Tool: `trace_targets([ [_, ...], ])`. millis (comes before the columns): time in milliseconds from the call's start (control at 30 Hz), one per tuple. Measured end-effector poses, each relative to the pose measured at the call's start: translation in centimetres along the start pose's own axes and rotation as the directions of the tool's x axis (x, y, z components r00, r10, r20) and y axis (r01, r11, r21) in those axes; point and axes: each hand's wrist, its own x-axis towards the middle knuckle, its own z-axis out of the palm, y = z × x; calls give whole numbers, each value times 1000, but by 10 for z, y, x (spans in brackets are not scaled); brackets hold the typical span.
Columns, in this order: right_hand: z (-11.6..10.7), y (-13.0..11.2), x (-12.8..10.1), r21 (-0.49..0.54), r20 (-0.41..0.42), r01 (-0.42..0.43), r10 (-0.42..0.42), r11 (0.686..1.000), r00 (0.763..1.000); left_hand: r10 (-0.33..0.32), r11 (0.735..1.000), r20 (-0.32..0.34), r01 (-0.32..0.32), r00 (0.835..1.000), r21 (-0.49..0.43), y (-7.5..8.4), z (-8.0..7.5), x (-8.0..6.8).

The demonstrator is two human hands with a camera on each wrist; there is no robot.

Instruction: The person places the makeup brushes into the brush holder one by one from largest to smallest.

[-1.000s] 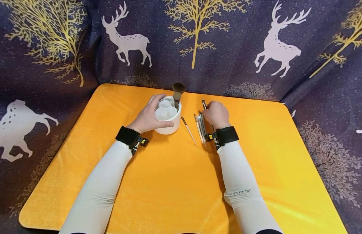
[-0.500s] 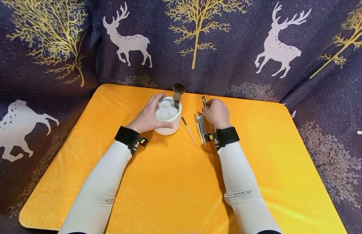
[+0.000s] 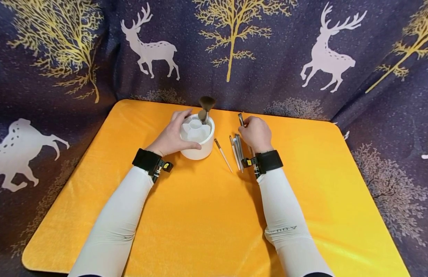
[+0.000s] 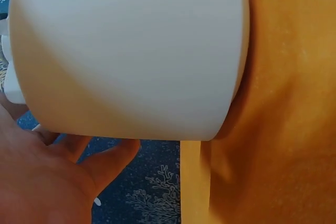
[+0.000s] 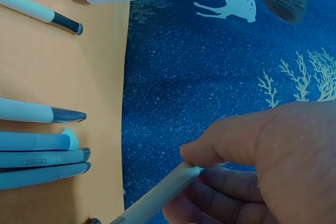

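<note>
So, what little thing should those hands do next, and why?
Probably bring the right hand across and stand its pinched brush in the white cup. The left hand is holding that cup, a fluffy dark brush sits in it head up, and its near compartment looks free.

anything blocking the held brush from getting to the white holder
Nothing visible stands between the held brush and the white holder; only loose brushes lie flat on the table. Large brushes occupy the holder's far side.
</note>
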Motion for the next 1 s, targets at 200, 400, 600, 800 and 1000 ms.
trace_targets([
  [200, 0, 0, 0, -1, 12, -4, 4, 1000, 1000, -1, 1000, -5, 1, 1000, 3, -1, -1, 0],
  [400, -2, -2, -1, 7, 17, 4, -5, 1000, 1000, -19, 1000, 9, 18, 1000, 24, 4, 0, 0],
  [600, -2, -3, -2, 5, 15, 0, -1, 1000, 1000, -58, 997, 11, 57, 998, 55, 8, -1, -1],
  [800, -1, -2, -1, 4, 13, 1, -1, 1000, 1000, 0, 998, -26, 2, 1000, 57, 6, -3, -1],
  [1000, -1, -2, -1, 7, 10, 0, -1, 1000, 1000, 22, 998, -32, -20, 999, 67, 5, -2, 0],
])
